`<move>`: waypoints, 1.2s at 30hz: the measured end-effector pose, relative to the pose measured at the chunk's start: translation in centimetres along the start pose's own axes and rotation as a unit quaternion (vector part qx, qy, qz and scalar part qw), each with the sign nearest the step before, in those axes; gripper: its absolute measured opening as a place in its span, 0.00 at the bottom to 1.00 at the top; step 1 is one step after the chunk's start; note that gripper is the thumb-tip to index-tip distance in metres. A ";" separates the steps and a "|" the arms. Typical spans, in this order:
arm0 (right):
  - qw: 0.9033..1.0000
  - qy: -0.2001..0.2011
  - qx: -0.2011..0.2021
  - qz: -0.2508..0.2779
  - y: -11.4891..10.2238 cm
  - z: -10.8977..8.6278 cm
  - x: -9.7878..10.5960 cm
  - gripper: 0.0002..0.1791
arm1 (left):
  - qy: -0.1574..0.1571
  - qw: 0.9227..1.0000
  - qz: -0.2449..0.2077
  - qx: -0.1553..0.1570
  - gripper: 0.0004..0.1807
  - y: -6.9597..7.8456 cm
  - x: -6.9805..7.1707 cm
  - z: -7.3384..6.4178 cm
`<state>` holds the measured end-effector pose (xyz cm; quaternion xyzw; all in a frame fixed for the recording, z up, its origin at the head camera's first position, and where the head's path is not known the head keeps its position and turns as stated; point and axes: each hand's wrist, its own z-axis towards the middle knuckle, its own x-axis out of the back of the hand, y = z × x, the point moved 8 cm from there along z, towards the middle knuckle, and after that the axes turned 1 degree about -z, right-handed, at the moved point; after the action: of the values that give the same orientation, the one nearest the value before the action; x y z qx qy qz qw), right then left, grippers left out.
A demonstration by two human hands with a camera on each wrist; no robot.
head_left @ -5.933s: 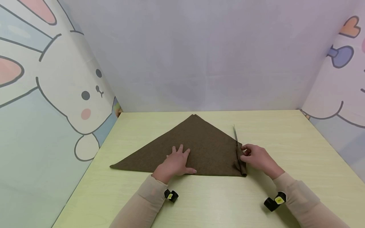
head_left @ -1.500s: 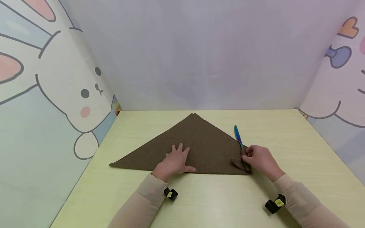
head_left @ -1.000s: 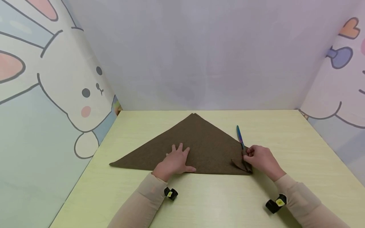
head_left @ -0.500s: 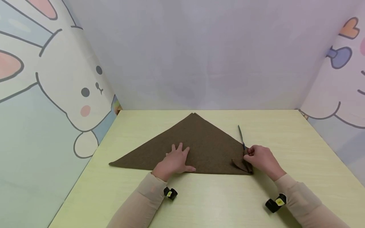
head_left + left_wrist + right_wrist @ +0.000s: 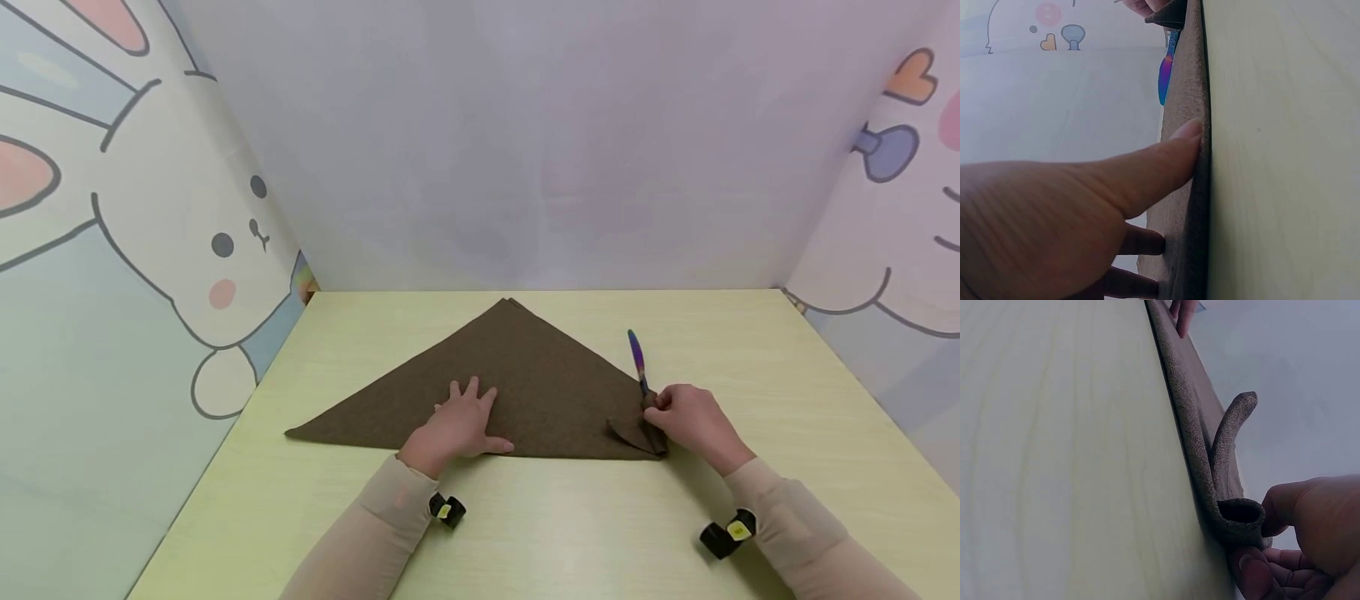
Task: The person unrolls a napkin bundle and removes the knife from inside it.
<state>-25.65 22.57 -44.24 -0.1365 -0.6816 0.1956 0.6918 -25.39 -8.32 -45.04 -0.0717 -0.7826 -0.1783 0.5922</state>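
Observation:
A brown cloth (image 5: 547, 392), folded into a triangle, lies on the table with its peak away from me. My left hand (image 5: 453, 425) rests flat on its middle, fingers spread, thumb along the near edge. At the right corner my right hand (image 5: 693, 421) pinches the rolled end of the cloth between thumb and fingers. Out of that roll, at its far side, sticks a flat, round-ended piece of iridescent cutlery (image 5: 637, 350); the cloth hides its other part. The right wrist view shows the roll's hollow loop (image 5: 1241, 531) and a loose cloth tip (image 5: 1232, 428) standing up.
The pale wooden table (image 5: 562, 525) extends around the cloth on all sides. A light fabric backdrop (image 5: 540, 167) rises behind it, with cartoon rabbit panels (image 5: 172, 217) at the sides. Each sleeve carries a small black wrist camera (image 5: 447, 510).
The rolled corner and my right hand have shifted slightly right, and the loose tip now lies pointing left. The cutlery has swung rightward and turns between edge-on and flat. My left hand stays put.

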 end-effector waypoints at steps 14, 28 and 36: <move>0.999 -0.025 -0.015 0.014 0.6 0.0 -0.1 0.08 | 0.004 1.000 0.004 0.001 0.51 0.1 0.2 -0.2; 0.995 -0.059 -0.044 0.071 1.6 -0.4 -0.4 0.10 | 0.007 1.000 0.007 0.004 0.51 0.1 0.2 -0.1; 0.991 -0.075 -0.058 0.094 2.6 -0.4 -0.8 0.10 | 0.002 1.000 0.009 0.005 0.51 0.0 0.0 0.1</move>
<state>-25.45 24.54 -46.10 -0.2249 -0.7257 0.2294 0.6084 -25.49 -8.31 -45.07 -0.0749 -0.7816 -0.1691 0.5958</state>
